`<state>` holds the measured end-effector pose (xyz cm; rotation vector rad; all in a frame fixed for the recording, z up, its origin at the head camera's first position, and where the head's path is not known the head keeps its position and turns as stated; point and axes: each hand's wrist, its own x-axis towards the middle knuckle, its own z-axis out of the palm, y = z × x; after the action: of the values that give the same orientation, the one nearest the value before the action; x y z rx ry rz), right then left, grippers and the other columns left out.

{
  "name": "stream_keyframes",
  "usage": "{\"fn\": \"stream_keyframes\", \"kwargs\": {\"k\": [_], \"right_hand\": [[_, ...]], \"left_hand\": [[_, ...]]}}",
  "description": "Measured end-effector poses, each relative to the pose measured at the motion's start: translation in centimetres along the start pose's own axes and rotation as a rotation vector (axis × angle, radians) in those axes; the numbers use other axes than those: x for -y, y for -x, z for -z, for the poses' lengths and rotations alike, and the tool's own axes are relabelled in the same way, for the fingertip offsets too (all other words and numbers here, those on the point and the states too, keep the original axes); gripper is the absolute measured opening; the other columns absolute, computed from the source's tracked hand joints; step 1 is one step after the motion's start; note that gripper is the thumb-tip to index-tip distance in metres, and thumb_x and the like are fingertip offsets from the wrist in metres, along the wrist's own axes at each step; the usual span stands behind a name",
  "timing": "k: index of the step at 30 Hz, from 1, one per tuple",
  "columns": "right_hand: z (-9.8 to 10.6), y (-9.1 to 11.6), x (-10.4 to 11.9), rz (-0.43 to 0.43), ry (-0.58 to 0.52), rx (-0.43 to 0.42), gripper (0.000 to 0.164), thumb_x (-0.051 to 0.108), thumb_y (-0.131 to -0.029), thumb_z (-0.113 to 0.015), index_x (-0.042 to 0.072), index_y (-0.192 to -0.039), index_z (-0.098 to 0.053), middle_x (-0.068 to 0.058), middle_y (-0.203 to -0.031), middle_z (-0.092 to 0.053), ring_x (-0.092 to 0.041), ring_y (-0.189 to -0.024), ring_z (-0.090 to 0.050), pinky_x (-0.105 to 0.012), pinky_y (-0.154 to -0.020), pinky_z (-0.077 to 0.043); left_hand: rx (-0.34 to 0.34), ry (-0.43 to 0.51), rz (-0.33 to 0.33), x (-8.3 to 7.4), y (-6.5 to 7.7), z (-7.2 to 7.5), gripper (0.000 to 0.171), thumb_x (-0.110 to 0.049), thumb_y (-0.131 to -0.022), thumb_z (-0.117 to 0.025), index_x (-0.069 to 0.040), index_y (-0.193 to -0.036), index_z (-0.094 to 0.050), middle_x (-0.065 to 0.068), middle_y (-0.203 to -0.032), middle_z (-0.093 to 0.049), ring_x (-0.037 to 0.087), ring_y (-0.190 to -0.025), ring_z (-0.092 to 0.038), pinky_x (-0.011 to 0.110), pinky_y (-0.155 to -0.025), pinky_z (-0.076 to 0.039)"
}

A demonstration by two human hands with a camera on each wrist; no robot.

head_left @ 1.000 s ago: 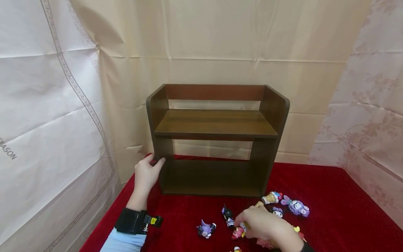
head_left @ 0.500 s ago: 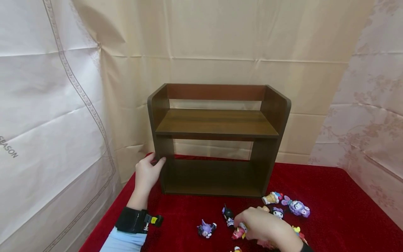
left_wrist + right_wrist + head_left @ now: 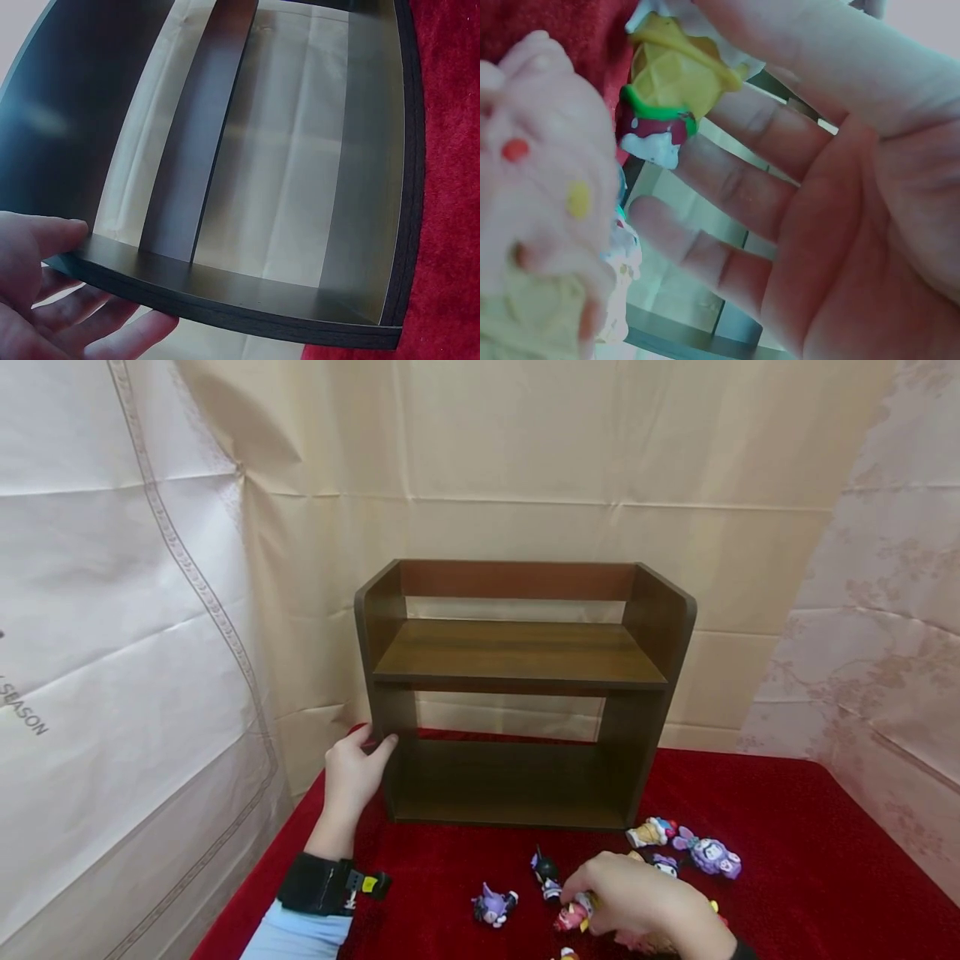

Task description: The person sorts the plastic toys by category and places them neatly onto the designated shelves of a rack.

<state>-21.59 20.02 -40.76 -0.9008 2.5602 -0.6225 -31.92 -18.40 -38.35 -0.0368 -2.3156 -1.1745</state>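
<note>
A dark brown two-tier wooden shelf (image 3: 517, 652) stands upright on the red cloth. My left hand (image 3: 352, 772) grips its left side panel low down; in the left wrist view the thumb lies on the panel's inner side and the fingers (image 3: 112, 326) on the outer. My right hand (image 3: 630, 897) reaches down among small toy figurines in front of the shelf's right end. In the right wrist view its thumb and forefinger pinch a figurine with a yellow waffle pattern (image 3: 671, 75); the other fingers spread loosely. A pink-and-red figurine (image 3: 572, 915) lies by the fingertips.
A purple figurine (image 3: 492, 907) and a black one (image 3: 545, 872) lie left of the right hand. Beyond it are an ice-cream-cone figurine (image 3: 651, 832) and a purple bunny-eared one (image 3: 708, 854). A pale pink figurine (image 3: 544, 172) looms close in the right wrist view. Beige curtains hang behind.
The head view has drifted slightly, so everything sits a little further right. The right hand covers more of the yellow figurine beside its wrist. The left hand keeps its hold on the shelf.
</note>
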Motion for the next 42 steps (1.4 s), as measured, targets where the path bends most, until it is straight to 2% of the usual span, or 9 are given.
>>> {"fn": "stream_keyframes", "kwargs": {"k": [2,10,17,23,28,31,35,39,42], "right_hand": [[0.2,0.2,-0.1,0.013,-0.006,-0.004,0.033,0.011,-0.076,-0.077,0.028,-0.103,-0.072,0.018,-0.099,-0.063,-0.001,-0.084,-0.053,-0.030,-0.074,-0.053],[1.1,0.6,0.1,0.173,0.065,-0.069,0.033,0.011,-0.077,-0.073,0.023,-0.107,-0.071,0.015,-0.104,-0.064,-0.002,-0.095,-0.056,-0.031,-0.078,-0.054],[1.4,1.0,0.2,0.224,0.100,-0.145,0.032,0.015,-0.078,-0.072,0.024,-0.109,-0.070,0.015,-0.105,-0.064,-0.002,-0.096,-0.056,-0.032,-0.080,-0.054],[1.9,1.3,0.4,0.260,0.064,-0.206,0.029,0.025,-0.084,-0.073,0.026,-0.113,-0.068,0.014,-0.108,-0.064,-0.003,-0.096,-0.057,-0.031,-0.079,-0.055],[2.3,1.6,0.4,0.225,0.052,-0.287,0.030,0.027,-0.085,-0.073,0.031,-0.114,-0.066,0.014,-0.108,-0.063,-0.004,-0.090,-0.056,-0.026,-0.070,-0.055],[2.6,1.8,0.4,0.206,0.032,-0.337,0.034,0.024,-0.083,-0.075,0.030,-0.115,-0.065,0.013,-0.109,-0.063,-0.004,-0.075,-0.056,-0.023,-0.060,-0.054],[2.8,1.9,0.4,0.228,0.020,-0.436,0.036,0.025,-0.083,-0.076,0.028,-0.117,-0.063,0.013,-0.107,-0.062,-0.004,-0.065,-0.054,-0.021,-0.053,-0.051],[3.0,2.0,0.2,0.288,0.006,-0.541,0.039,0.027,-0.084,-0.075,0.024,-0.120,-0.061,0.010,-0.108,-0.062,-0.006,-0.071,-0.054,-0.021,-0.050,-0.051],[3.1,2.0,0.2,0.293,0.019,-0.604,0.040,0.026,-0.083,-0.076,0.024,-0.120,-0.061,0.010,-0.111,-0.062,-0.006,-0.077,-0.054,-0.022,-0.052,-0.052]], "left_hand": [[0.001,0.000,-0.005,0.0,0.0,0.0,0.040,-0.030,-0.092,-0.064,-0.006,-0.124,-0.064,0.014,-0.109,-0.067,0.026,-0.093,-0.063,0.044,-0.072,-0.057],[0.004,-0.008,-0.005,0.1,0.0,-0.1,0.041,-0.031,-0.092,-0.064,-0.006,-0.124,-0.063,0.014,-0.110,-0.067,0.027,-0.093,-0.063,0.044,-0.072,-0.057],[0.007,-0.013,-0.005,0.1,0.0,-0.1,0.042,-0.031,-0.092,-0.064,-0.005,-0.125,-0.062,0.016,-0.112,-0.066,0.028,-0.095,-0.062,0.045,-0.073,-0.056],[0.008,-0.014,-0.001,0.1,0.0,-0.1,0.043,-0.031,-0.092,-0.064,-0.004,-0.126,-0.061,0.017,-0.113,-0.065,0.029,-0.096,-0.062,0.046,-0.074,-0.056],[0.009,-0.004,-0.002,0.2,-0.1,-0.1,0.041,-0.030,-0.092,-0.064,-0.006,-0.125,-0.062,0.014,-0.111,-0.067,0.027,-0.094,-0.063,0.044,-0.072,-0.057],[0.005,-0.003,-0.010,0.2,-0.1,-0.1,0.040,-0.030,-0.092,-0.064,-0.007,-0.124,-0.063,0.013,-0.110,-0.067,0.026,-0.094,-0.063,0.044,-0.071,-0.057],[0.000,-0.005,-0.019,0.1,-0.1,-0.1,0.039,-0.030,-0.092,-0.064,-0.008,-0.123,-0.064,0.014,-0.109,-0.068,0.026,-0.094,-0.063,0.044,-0.071,-0.057],[-0.003,-0.006,-0.025,0.0,-0.1,0.0,0.039,-0.030,-0.092,-0.064,-0.007,-0.123,-0.064,0.014,-0.109,-0.067,0.027,-0.094,-0.063,0.045,-0.072,-0.057],[-0.004,-0.006,-0.027,-0.1,-0.1,0.0,0.039,-0.030,-0.092,-0.064,-0.006,-0.123,-0.064,0.014,-0.108,-0.068,0.027,-0.094,-0.063,0.045,-0.071,-0.057]]}}
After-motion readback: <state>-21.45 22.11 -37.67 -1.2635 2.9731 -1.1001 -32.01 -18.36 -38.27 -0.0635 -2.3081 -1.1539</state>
